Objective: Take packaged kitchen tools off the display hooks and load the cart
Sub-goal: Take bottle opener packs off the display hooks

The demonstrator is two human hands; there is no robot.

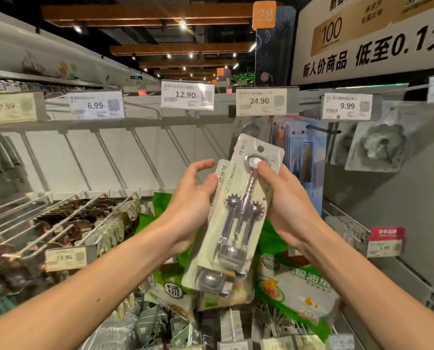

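Centre frame: right hand [284,205] pinches corkscrew pack [236,223] (stiff card, slick blister, likely light); left hand [190,198] clasps second pack [222,173] behind. Grip card edges.

Small ceiling lights [183,25] shine at the top middle of the frame, but it is dim lower down. Straight lines bend at the edges. The lower left is blurry. The plastic pack [236,210] in the middle shines a little.
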